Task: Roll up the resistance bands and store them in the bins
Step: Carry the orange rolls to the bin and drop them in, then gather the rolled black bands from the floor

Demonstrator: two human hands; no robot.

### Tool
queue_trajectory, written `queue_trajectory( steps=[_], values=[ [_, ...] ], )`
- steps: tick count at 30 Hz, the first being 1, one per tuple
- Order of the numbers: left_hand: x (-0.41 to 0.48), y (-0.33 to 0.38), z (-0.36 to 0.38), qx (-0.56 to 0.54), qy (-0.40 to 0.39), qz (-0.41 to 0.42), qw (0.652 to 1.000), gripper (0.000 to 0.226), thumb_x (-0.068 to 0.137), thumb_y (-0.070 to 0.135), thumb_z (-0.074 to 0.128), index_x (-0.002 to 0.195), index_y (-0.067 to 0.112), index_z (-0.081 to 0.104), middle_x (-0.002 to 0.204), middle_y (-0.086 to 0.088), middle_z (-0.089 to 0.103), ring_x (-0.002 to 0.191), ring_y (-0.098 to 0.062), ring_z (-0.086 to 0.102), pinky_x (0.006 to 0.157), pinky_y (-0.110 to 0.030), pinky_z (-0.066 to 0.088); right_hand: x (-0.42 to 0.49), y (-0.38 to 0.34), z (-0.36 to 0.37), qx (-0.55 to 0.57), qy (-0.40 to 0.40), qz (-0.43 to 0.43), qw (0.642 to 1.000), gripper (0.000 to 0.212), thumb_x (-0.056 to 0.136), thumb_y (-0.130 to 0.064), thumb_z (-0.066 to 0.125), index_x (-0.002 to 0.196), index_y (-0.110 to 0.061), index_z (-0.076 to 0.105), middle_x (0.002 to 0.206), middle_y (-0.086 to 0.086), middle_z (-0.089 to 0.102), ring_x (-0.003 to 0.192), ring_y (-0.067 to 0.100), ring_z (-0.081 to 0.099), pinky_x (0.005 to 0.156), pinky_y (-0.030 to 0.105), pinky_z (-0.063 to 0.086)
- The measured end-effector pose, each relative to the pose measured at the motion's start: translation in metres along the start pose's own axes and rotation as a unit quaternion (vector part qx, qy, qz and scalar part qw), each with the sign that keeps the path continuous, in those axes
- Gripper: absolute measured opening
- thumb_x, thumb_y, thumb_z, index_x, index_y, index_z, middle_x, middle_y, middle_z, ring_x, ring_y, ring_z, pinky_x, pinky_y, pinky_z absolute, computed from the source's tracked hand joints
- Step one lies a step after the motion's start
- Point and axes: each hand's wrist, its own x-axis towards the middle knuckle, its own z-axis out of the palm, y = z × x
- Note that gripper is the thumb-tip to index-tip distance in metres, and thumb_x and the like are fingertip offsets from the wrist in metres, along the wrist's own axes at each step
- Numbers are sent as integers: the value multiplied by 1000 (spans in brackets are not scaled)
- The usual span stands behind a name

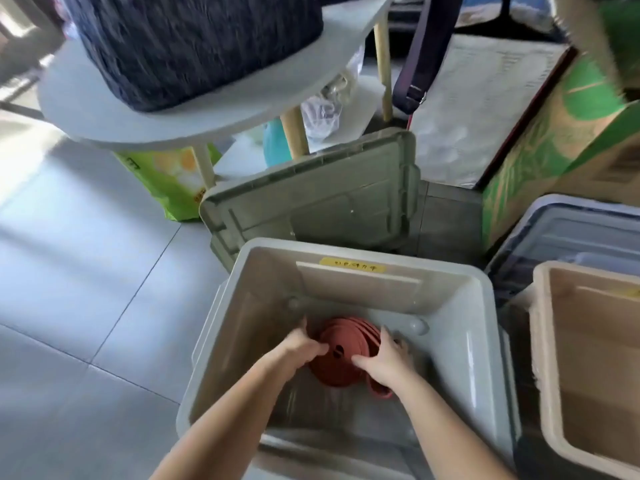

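The rolled red resistance band (341,360) is low inside the grey bin (483,341), towards its far wall, and we hold it between our two hands. The left hand (304,344) curls round the coil's left edge. The right hand (384,358) pinches the right edge, thumb on the near face and fingers behind. The coil is a flat disc tilted so its face looks up at us, and its layers fan out a little at the far rim. A loose loop (379,393) trails out under the right wrist, so the roll looks not quite tidy. We cannot tell whether the coil already rests on the bin's bottom or hangs just above it. Both hands are equally near, one on each side, so we judge that the coming move is straight down and then letting go. There is open room on the bin's bottom all round the coil, with the walls well apart from our hands. The green lid (311,199) leans just behind the bin, and a second, beige bin (540,341) stands open on the right.
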Motion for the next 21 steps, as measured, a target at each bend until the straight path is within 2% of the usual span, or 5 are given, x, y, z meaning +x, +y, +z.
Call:
queue_trajectory(
  steps=[3, 8, 13, 17, 21],
  values=[
    [-33, 24, -26, 75, 49, 15, 996, 49, 79, 12, 66, 126, 7, 52, 84, 3, 61, 63, -7, 55, 48, -10, 42, -33, -4, -26, -17, 7, 7, 1000, 97, 78, -52, 64, 150, -20, 6, 154, 16, 17, 142, 30, 17, 114, 40, 23],
    [-156, 81, -65, 146, 44, -9, 988, 51, 84, 22, 62, 132, 14, 47, 117, -8, 59, 80, -16, 60, 59, -22, 47, -145, -25, -106, 19, -13, 1, 1000, 81, 79, -44, 63, 147, -23, 23, 144, 12, 36, 131, 27, 40, 104, 31, 37],
    [-314, 160, -94, 45, 8, -44, 998, 52, 88, 19, 56, 137, 17, 40, 111, 0, 57, 85, -16, 60, 60, -24, 47, -283, -47, -199, 245, 2, 56, 968, 75, 86, -19, 65, 146, -9, 21, 137, 18, 48, 122, 31, 49, 100, 32, 39],
    [-429, 229, -118, 65, -33, -9, 997, 44, 89, 17, 58, 131, 17, 42, 100, 5, 60, 86, -15, 59, 60, -22, 46, -414, -57, -269, 325, 39, 84, 941, 68, 86, -11, 64, 142, -6, 26, 105, 26, 61, 85, 26, 53, 64, 22, 42],
    [-535, 317, -133, 163, -72, 84, 980, 20, 89, 7, 56, 104, 19, 53, 83, 2, 61, 67, -12, 57, 49, -16, 44, -561, -46, -345, 326, 120, 64, 936, 68, 84, -20, 68, 142, -13, 32, 101, 16, 67, 96, 30, 62, 92, 40, 44]
  ],
)
